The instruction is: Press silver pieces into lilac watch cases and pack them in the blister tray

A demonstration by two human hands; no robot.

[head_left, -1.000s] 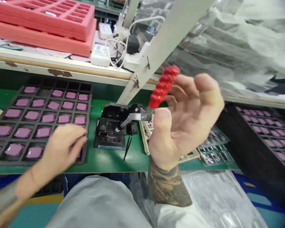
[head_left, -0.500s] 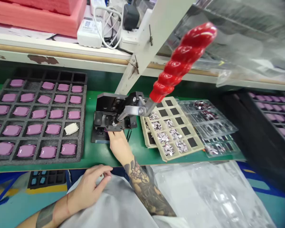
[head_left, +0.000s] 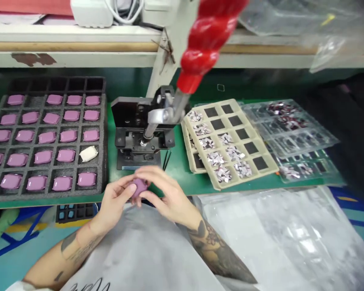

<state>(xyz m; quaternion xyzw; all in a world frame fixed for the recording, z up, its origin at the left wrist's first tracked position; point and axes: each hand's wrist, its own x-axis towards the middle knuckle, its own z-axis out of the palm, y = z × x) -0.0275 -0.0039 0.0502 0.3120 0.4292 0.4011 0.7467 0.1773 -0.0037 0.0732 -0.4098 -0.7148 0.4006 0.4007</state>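
The left hand (head_left: 113, 202) has its thumb and fingers closed in a pinch on the purple case (head_left: 139, 187). The right hand (head_left: 170, 198) is partly closed around the same case, fingers arched over its far side, thumb at its near side. The case is off the tabletop (head_left: 176, 180), at its near edge, just above the apron (head_left: 139, 250).

At twelve o'clock from the hands stands the press (head_left: 136, 139), its red handle (head_left: 200, 48) slanting up towards one o'clock. The tweezers (head_left: 166, 159) lie just beside the press, between one and two o'clock. At ten o'clock, the black tray (head_left: 103, 161) holds rows of purple cases, with a white case (head_left: 88, 153) in its right-hand column, second row from the near edge. At two o'clock, the beige tray (head_left: 255, 173) holds small silvery pieces (head_left: 243, 169) and overlaps another beneath it; clear trays (head_left: 309, 139) lie beyond.
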